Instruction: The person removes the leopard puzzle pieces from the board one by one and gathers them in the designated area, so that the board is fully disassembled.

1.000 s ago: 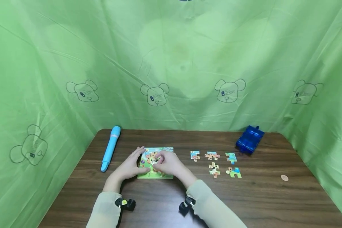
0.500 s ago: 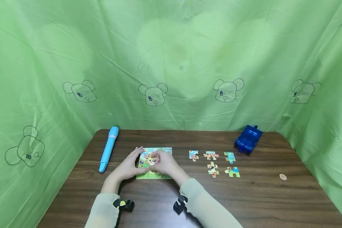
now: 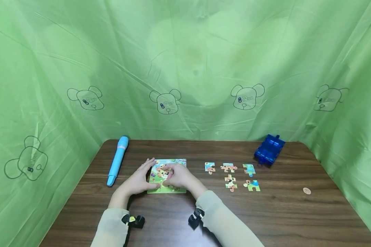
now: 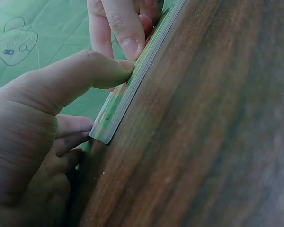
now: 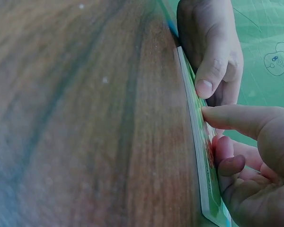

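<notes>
My left hand (image 3: 139,181) lies flat, bracing the puzzle board (image 3: 168,189) while my right hand (image 3: 178,176) fingertips press a piece home.

Head view high, wrist views close, sharing puzzle board (image 3: 167,175) edge

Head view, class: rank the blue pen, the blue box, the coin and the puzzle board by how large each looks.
1. Puzzle board, partly hidden by hands.
2. Pen: longer but much slimmer, so these two are close.
3. Box.
4. Coin, clearly smallest.
</notes>
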`<state>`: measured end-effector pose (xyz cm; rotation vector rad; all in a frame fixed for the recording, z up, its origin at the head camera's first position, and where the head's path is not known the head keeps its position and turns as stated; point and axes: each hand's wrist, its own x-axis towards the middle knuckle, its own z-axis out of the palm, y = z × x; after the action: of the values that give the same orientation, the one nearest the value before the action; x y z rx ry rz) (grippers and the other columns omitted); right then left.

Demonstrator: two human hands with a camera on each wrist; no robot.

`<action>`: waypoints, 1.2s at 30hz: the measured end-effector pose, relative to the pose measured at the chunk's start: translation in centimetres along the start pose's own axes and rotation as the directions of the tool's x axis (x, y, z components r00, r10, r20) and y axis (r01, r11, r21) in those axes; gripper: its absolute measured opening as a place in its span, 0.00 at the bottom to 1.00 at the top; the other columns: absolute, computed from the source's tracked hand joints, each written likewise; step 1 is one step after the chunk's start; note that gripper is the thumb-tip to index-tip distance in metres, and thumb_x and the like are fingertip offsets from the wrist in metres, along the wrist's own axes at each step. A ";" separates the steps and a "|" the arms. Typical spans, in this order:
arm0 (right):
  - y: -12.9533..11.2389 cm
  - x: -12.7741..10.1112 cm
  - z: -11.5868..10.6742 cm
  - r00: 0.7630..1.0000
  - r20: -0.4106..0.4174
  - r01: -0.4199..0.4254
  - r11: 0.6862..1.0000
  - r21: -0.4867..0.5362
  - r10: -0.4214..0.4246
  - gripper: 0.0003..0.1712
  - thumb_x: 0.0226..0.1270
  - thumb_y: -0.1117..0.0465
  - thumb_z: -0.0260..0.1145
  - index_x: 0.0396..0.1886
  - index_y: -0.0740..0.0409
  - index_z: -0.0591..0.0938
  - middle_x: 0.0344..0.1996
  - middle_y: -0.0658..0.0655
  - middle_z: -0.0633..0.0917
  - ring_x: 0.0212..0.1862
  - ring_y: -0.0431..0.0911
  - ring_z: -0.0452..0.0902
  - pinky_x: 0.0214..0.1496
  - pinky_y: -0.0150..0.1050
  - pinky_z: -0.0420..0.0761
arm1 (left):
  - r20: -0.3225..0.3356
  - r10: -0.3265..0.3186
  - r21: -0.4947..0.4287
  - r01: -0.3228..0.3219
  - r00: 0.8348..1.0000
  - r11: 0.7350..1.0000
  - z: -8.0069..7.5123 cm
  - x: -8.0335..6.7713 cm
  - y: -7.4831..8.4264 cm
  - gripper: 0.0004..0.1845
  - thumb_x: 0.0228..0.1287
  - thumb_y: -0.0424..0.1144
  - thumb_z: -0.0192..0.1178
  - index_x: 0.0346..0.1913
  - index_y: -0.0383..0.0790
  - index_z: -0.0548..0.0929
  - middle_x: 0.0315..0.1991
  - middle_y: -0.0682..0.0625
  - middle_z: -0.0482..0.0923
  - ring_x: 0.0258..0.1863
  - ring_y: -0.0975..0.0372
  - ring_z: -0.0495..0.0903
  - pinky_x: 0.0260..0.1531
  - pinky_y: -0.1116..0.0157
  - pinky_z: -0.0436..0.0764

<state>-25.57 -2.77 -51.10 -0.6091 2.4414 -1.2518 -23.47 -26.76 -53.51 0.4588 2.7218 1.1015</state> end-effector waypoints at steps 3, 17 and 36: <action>-0.1 0.0 0.0 1.000 0.004 0.000 1.000 0.000 0.000 0.35 0.56 0.66 0.84 0.66 0.59 0.87 0.24 0.48 0.85 0.23 0.37 0.76 0.28 0.32 0.77 | 0.000 0.000 0.002 0.000 1.000 1.000 -0.1 0.0 0.0 0.61 0.60 0.57 0.82 0.87 0.36 0.59 0.89 0.39 0.49 0.88 0.39 0.41 0.78 0.29 0.56; 0.3 0.0 0.0 1.000 -0.017 0.014 0.999 0.035 -0.013 0.33 0.56 0.68 0.84 0.63 0.58 0.86 0.27 0.50 0.85 0.26 0.40 0.78 0.29 0.33 0.78 | 0.015 -0.004 0.014 0.004 1.000 1.000 -0.1 0.0 0.2 0.60 0.62 0.58 0.80 0.87 0.36 0.59 0.89 0.39 0.49 0.88 0.40 0.40 0.79 0.28 0.51; 0.5 -0.1 0.2 0.999 -0.050 0.021 0.995 0.099 -0.016 0.14 0.75 0.62 0.75 0.56 0.49 0.85 0.38 0.50 0.86 0.38 0.42 0.81 0.36 0.39 0.82 | 0.025 -0.019 -0.003 0.019 1.000 1.000 -0.1 0.0 0.1 0.59 0.63 0.57 0.80 0.87 0.36 0.59 0.90 0.40 0.47 0.89 0.40 0.39 0.80 0.28 0.46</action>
<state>-25.54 -2.60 -51.56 -0.5814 2.4008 -1.4022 -23.49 -26.79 -53.39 0.4427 2.6972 1.0883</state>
